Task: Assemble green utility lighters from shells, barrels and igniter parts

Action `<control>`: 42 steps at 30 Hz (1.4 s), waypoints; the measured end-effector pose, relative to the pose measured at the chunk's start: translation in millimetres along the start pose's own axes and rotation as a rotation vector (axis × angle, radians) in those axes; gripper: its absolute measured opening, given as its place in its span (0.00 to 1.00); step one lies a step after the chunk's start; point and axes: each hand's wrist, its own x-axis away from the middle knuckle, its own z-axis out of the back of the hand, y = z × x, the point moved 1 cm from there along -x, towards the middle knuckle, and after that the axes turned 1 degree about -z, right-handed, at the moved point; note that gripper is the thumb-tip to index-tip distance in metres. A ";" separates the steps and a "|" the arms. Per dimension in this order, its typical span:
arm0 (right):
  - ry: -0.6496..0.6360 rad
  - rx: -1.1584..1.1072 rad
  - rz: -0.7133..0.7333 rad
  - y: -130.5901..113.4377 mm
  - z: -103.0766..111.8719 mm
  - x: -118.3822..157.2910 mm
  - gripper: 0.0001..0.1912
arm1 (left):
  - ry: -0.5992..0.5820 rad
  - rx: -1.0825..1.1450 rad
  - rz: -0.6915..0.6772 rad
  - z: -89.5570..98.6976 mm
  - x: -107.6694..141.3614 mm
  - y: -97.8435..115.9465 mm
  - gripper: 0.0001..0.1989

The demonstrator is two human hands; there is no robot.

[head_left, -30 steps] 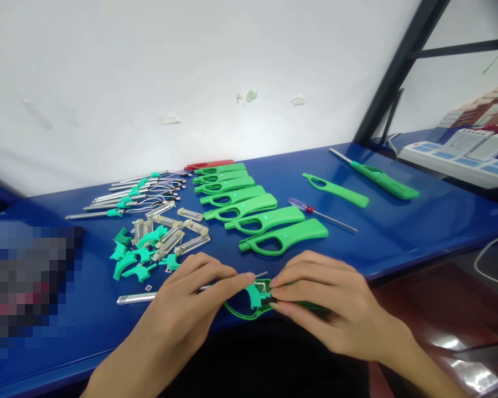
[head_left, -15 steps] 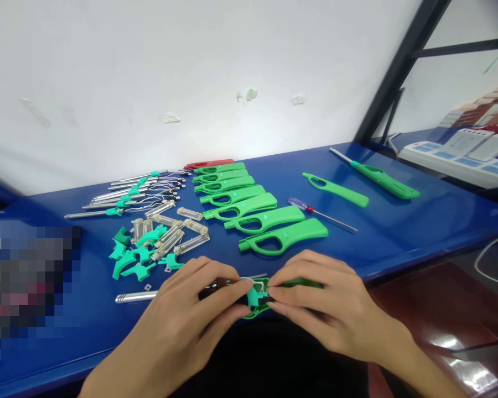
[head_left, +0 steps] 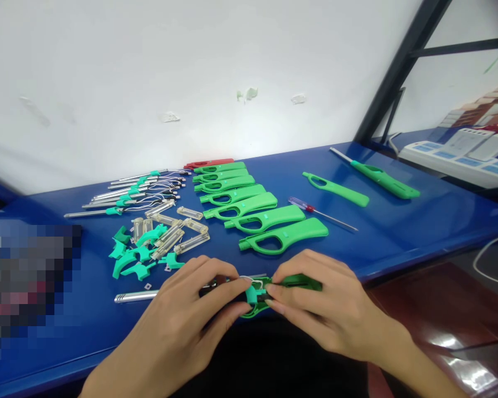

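At the table's front edge lies an open green lighter shell half (head_left: 302,282), partly hidden by both hands. My left hand (head_left: 191,309) is closed, thumb and fingertips pinching a teal trigger (head_left: 253,296) set in the shell. A silver metal tube (head_left: 136,297) sticks out to the left from beneath that hand. My right hand (head_left: 319,296) is closed too, its fingertips pressed on a small black part (head_left: 263,297) beside the trigger. A white wire (head_left: 255,282) loops above them. What lies under the palms is hidden.
Behind my hands are several green shells (head_left: 288,235), loose teal triggers (head_left: 124,262), clear fuel tanks (head_left: 191,243) and wired metal tubes (head_left: 95,213). To the right lie a screwdriver (head_left: 309,208), a single shell (head_left: 340,190) and a lighter with its tube (head_left: 382,179). A wall stands behind.
My right fingertips have shifted slightly at the black part, and more of it shows beside the trigger. My left hand keeps its pinch almost unmoved.
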 end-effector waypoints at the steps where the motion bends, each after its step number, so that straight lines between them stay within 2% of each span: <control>1: 0.003 0.005 0.004 0.1 -0.1 0.1 0.04 | 0.000 0.000 0.004 -0.1 -0.1 -0.1 0.12; 10: -0.001 -0.023 -0.025 -0.8 -1.6 2.0 0.04 | -0.034 0.029 0.070 1.2 1.3 0.7 0.13; 19: -0.011 -0.038 -0.069 -1.3 -2.8 1.8 0.05 | -0.045 0.018 0.080 3.3 -1.4 2.2 0.13; 30: 0.044 -0.091 -0.133 -4.9 -7.4 -0.2 0.03 | -0.051 0.033 0.090 3.5 -0.6 3.0 0.13; 36: 0.054 -0.063 -0.107 -5.9 -7.6 1.4 0.02 | -0.066 0.035 0.100 4.4 -2.7 3.3 0.13; 42: 0.072 0.093 0.031 -5.5 -8.1 2.3 0.03 | -0.051 0.055 0.094 5.7 -2.2 4.1 0.11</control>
